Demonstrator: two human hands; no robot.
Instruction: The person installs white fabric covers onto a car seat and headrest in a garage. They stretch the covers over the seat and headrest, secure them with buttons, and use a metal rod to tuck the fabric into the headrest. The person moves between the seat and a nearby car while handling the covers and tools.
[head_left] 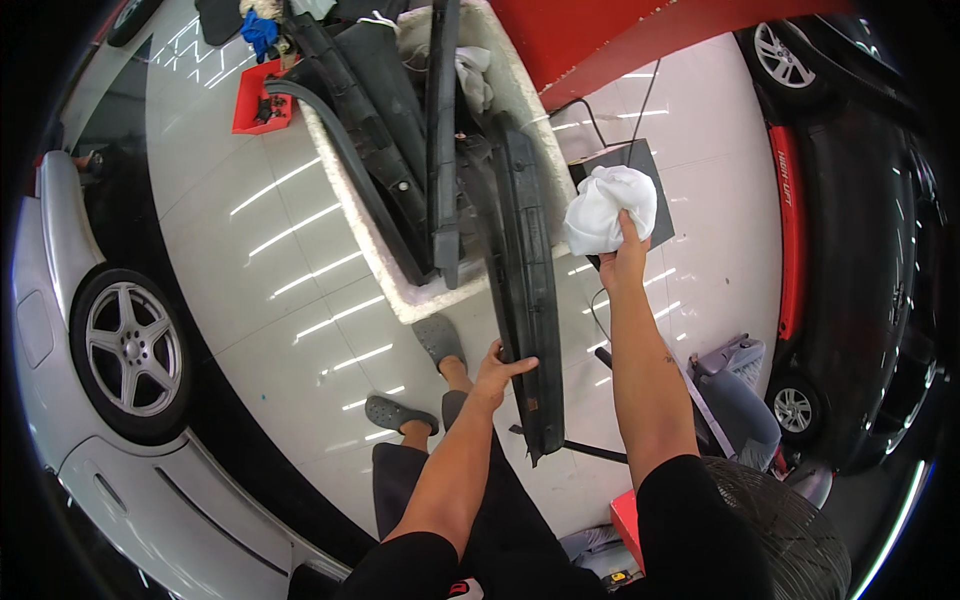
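My left hand (497, 374) grips the near end of a long black plastic car trim panel (530, 280), thumb on top and the other fingers underneath. The panel slants away from me, its far part over the edge of a white foam box (350, 215). A crumpled white cloth (608, 208) is bunched in my right hand (626, 262), just right of the panel and apart from it. My right thumb presses on the cloth; the other fingers are mostly hidden. More black trim pieces (445, 150) lie lengthwise in the box.
Left of the box sits a red bin (258, 104) with small dark parts. A silver car (60, 290) stands at the left, a black car (850, 270) at the right. A dark flat board (655, 170) lies beyond my right hand. A wire-cage fan (790, 530) is at lower right.
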